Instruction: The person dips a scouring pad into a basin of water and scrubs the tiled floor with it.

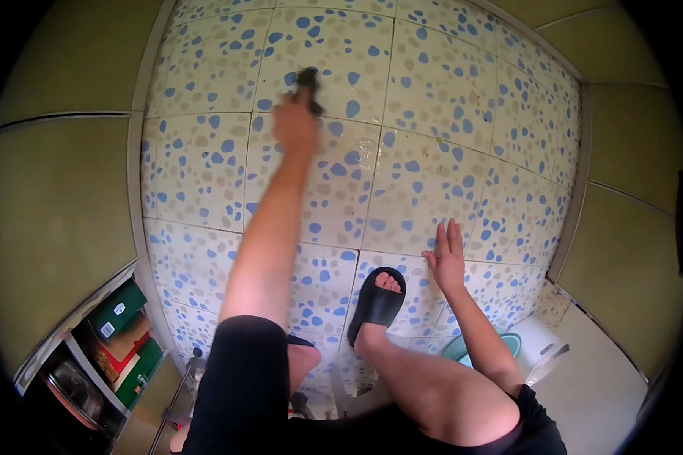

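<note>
My left hand (294, 127) is stretched far forward over the tiled floor (432, 178), with its fingers on a dark, blurred object (309, 82) against the tiles. What that object is cannot be made out; it looks like a small black scrubber or cloth. Wet, shiny spots show on the tiles to the right of this hand. My right hand (448, 262) is empty, its fingers extended and pointing forward, low over or on the floor beside my right foot. That foot wears a black slipper (377, 303).
Olive-coloured cabinets (61, 197) line both sides. At the lower left an open compartment holds a green box (120, 309) and other packages. A light green basin (512, 343) and a white container (531, 341) stand at the lower right, partly behind my right arm.
</note>
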`<state>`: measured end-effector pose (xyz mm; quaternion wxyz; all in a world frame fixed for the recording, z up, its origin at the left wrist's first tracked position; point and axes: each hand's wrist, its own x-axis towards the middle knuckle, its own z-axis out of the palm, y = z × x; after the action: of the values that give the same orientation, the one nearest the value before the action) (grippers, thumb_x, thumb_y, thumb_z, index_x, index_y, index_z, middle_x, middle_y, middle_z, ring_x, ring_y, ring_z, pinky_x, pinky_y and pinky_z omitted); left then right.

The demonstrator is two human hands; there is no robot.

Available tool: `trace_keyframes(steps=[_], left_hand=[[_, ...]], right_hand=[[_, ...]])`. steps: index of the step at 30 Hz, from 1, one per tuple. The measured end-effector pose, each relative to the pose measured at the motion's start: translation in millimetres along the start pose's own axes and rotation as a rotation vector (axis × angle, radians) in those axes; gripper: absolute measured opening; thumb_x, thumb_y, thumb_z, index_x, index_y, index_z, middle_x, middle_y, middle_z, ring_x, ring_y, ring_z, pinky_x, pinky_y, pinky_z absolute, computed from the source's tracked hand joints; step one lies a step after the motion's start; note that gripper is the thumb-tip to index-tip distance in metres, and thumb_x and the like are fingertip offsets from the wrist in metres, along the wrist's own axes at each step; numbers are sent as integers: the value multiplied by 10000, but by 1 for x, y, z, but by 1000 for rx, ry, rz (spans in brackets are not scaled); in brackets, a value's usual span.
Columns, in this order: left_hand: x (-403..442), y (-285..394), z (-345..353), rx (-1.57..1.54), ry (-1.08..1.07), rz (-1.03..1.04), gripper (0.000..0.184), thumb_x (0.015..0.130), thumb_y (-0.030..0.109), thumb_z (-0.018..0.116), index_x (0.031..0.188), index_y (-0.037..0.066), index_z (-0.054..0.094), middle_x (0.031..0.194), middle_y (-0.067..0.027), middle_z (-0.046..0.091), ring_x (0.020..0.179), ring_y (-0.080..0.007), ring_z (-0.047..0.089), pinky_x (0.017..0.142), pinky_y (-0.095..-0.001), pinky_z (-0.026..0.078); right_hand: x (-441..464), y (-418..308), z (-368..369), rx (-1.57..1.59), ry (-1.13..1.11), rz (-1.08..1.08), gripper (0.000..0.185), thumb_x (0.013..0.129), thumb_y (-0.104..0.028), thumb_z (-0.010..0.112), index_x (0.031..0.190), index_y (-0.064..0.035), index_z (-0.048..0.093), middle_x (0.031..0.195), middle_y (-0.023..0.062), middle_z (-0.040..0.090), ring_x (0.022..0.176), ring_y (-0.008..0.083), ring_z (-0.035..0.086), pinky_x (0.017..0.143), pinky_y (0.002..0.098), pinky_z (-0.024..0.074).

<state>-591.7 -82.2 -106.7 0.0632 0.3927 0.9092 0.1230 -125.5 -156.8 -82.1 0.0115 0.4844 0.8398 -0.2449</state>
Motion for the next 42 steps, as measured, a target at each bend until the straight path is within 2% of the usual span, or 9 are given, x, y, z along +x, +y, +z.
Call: trace_keyframes(steps=[5, 8, 14, 17, 25, 29, 35, 37, 42], left_hand=[[-106, 87, 7, -215, -220, 296, 470, 922, 94, 616, 1382, 185, 651, 1282, -83, 636, 1142, -345, 618, 883, -463, 572], [-157, 74, 12, -251, -205, 306, 530, 896, 77, 629, 1408, 210, 646, 1317, -69, 634, 1155, -335, 617, 901, -451, 569], [-216, -67, -21, -220, 13, -161, 580, 905, 119, 689, 1463, 270, 636, 1280, -63, 641, 1128, -320, 622, 932, -430, 540], [-256, -73, -25, -151, 21, -246, 566, 909, 119, 690, 1456, 258, 647, 1255, -79, 639, 1117, -326, 625, 921, -433, 536], [-276, 62, 15, -220, -54, -184, 643, 882, 174, 711, 1504, 289, 593, 1303, -90, 600, 1149, -346, 611, 927, -455, 548], [-269, 73, 10, -348, -58, -101, 599, 921, 301, 727, 1504, 301, 589, 1379, -83, 581, 1146, -358, 625, 900, -459, 571], [-279, -51, -25, -190, -24, -135, 627, 931, 385, 724, 1515, 203, 587, 1592, -219, 420, 1362, -393, 529, 1062, -476, 491], [-285, -87, -45, 125, -34, -120, 744, 915, 461, 733, 1575, 203, 508, 1643, -267, 348, 1444, -471, 428, 1160, -520, 396], [-290, -118, -62, 261, -276, -341, 974, 868, 636, 727, 1664, 236, 333, 1684, -294, 268, 1482, -573, 325, 1199, -572, 339]], right_hand=[[-2, 2, 1, -5, 0, 3, 901, 775, -142, 869, 1565, -34, 450, 1686, 234, 314, 1544, 448, 316, 1249, 510, 316], [-1, 2, 2, -19, 6, 12, 907, 765, -135, 873, 1563, -35, 454, 1682, 237, 320, 1540, 450, 324, 1246, 510, 319], [0, 1, -1, -39, 8, 3, 850, 797, -194, 853, 1543, -33, 477, 1668, 246, 339, 1531, 443, 343, 1236, 513, 330], [-1, -1, -1, -40, 30, -2, 809, 812, -209, 839, 1521, -23, 498, 1650, 250, 366, 1521, 444, 360, 1228, 517, 338], [12, -22, 0, -8, 187, -9, 622, 874, -209, 742, 1444, -18, 582, 1533, 230, 520, 1429, 422, 488, 1175, 511, 408], [32, -54, -1, 46, 184, -62, 649, 863, -212, 753, 1464, -49, 572, 1530, 200, 532, 1417, 404, 502, 1163, 504, 425], [67, -123, 11, 164, 82, -284, 658, 842, -214, 779, 1454, -70, 584, 1548, 179, 522, 1415, 400, 507, 1151, 496, 441], [66, -137, 29, 145, 35, -362, 602, 848, -187, 754, 1419, -64, 605, 1543, 173, 527, 1395, 387, 525, 1129, 477, 463], [24, -160, 80, 100, -89, -651, 451, 868, -125, 667, 1315, -64, 655, 1495, 142, 569, 1303, 337, 579, 1066, 426, 511]])
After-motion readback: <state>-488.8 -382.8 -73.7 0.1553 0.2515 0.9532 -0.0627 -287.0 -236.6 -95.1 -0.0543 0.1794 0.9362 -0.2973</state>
